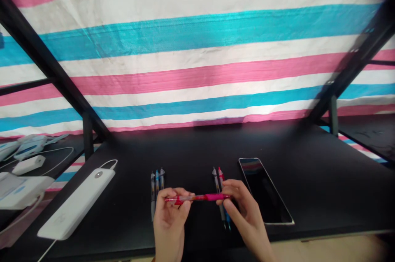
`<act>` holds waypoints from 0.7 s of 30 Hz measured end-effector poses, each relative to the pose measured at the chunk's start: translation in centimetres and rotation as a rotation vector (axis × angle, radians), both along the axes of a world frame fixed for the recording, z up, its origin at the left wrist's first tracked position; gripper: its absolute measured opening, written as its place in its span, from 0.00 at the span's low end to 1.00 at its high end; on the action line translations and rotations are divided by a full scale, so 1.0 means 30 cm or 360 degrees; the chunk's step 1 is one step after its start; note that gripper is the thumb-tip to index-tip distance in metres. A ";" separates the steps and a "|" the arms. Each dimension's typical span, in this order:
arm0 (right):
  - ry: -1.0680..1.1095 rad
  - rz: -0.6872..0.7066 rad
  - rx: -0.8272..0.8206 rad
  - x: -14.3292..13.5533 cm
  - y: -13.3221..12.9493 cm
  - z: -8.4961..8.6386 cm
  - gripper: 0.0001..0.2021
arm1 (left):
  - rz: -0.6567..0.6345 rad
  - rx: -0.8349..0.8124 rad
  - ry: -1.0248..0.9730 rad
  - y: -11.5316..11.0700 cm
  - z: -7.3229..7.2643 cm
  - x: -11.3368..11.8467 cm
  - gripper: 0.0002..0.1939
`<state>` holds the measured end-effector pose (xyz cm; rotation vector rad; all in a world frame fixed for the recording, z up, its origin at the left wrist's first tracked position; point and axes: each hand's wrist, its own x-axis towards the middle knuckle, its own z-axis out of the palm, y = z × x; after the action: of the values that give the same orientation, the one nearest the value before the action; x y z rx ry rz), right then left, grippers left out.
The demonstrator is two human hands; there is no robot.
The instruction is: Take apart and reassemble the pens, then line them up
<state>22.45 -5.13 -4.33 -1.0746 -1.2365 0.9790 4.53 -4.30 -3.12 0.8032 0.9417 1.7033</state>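
Note:
A red pen (202, 197) with a pinkish-red grip lies level between my two hands, above the black table. My left hand (173, 216) pinches its left end between thumb and fingers. At the other end, the thumb and fingers of my right hand (243, 212) close around the grip. Behind my left hand lie several pens (157, 182) side by side, one with a blue top. Partly covered by my right hand is another group of pens (217, 177), with a grey one and a red-topped one showing.
A phone (267, 192) with a dark screen lies right of my right hand. A long white power bank (78, 202) with a cable sits on the left. Black metal frame bars (52, 64) rise on both sides, before a striped sheet (197, 52). White devices (23, 190) lie at far left.

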 end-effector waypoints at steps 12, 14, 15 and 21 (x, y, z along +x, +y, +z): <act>-0.0077 0.0028 0.0052 -0.003 -0.005 0.000 0.12 | 0.0035 -0.0039 -0.0024 0.001 0.007 0.002 0.17; -0.0101 -0.0006 0.0063 -0.005 -0.004 -0.002 0.07 | 0.0033 -0.0041 -0.0039 0.001 0.006 0.000 0.17; -0.0130 -0.0004 0.0058 -0.005 -0.003 0.000 0.04 | 0.0028 -0.0039 -0.0044 0.001 0.006 0.000 0.17; -0.0309 0.0073 0.0023 -0.002 0.002 0.014 0.13 | 0.0018 -0.0030 -0.0042 0.002 0.005 0.000 0.17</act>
<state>22.40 -5.06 -3.92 -1.1555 -1.4292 0.9152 4.53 -4.24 -2.96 0.7628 0.9448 1.7086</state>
